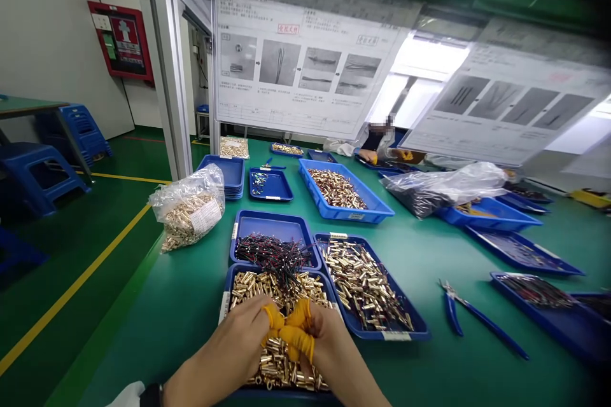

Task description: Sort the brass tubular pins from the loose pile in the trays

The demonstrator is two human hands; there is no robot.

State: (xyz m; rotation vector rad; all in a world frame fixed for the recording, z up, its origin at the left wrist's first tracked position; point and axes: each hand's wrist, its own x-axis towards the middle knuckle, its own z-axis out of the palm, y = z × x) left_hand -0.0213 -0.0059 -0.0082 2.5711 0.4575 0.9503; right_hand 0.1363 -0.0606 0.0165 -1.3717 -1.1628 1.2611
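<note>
My left hand and my right hand meet fingertip to fingertip over a blue tray of short brass-coloured metal tubes. Yellow finger covers wrap several fingertips. Both hands are closed in a pinch, and whatever lies between the fingers is hidden. Just beyond, thin black and red wires fill a second blue tray and spill over its near edge onto the tubes. Right of my hands, a third blue tray holds gold tubes, some with dark wire ends.
Blue-handled pliers lie at right on the green table. A clear bag of tubes sits left, near stacked trays. Farther back are a large blue bin and a co-worker's hands. Instruction sheets hang above.
</note>
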